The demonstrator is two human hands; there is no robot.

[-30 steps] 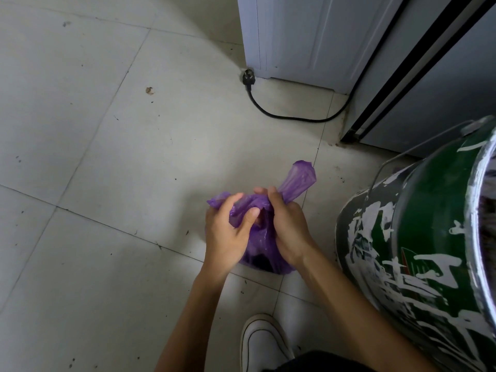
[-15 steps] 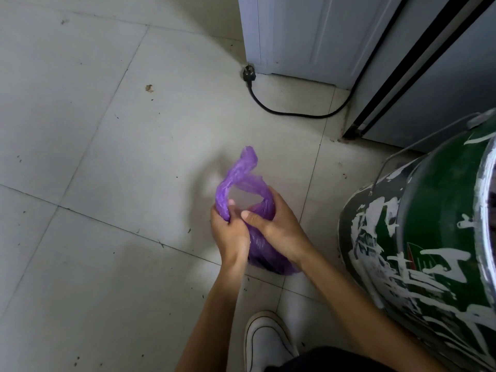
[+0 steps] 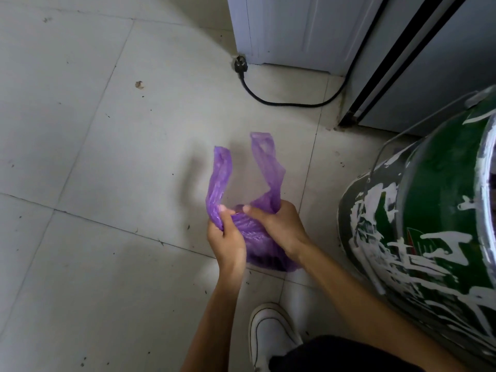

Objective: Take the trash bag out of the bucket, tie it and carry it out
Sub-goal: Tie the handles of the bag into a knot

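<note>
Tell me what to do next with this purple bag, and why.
Probably cross the two strips over each other and pull a knot snug. The purple bag is already out of the green bucket, the left hand and right hand each pinch one strip, and the strips stand apart, not visibly knotted.

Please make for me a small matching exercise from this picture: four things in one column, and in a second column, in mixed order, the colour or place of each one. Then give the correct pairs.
Column one:
1. trash bag
2. bucket
3. power plug
4. shoe

Column two:
A. black, lying on the floor beside the white cabinet corner
B. white, at the bottom of the view
C. purple, held by the left hand and the right hand
D. green with white paint streaks, at the right edge

Right pairs: 1-C, 2-D, 3-A, 4-B
</note>
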